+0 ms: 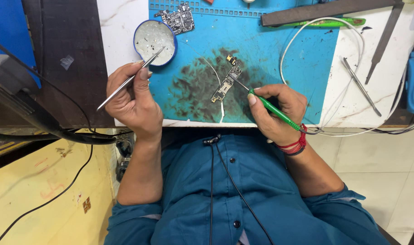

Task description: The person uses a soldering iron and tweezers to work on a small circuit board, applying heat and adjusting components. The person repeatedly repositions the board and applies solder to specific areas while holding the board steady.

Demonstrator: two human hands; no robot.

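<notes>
Nearest me, my right hand (277,111) is closed around a green-handled soldering iron (272,108), its tip touching the small circuit board (226,85) that lies just beyond that hand on the stained blue work mat (279,50). My left hand (133,97), well left of the board, pinches metal tweezers (129,80) whose points reach into a round blue tin (154,41). Farther off, a second circuit board (178,19) lies beside the tin.
</notes>
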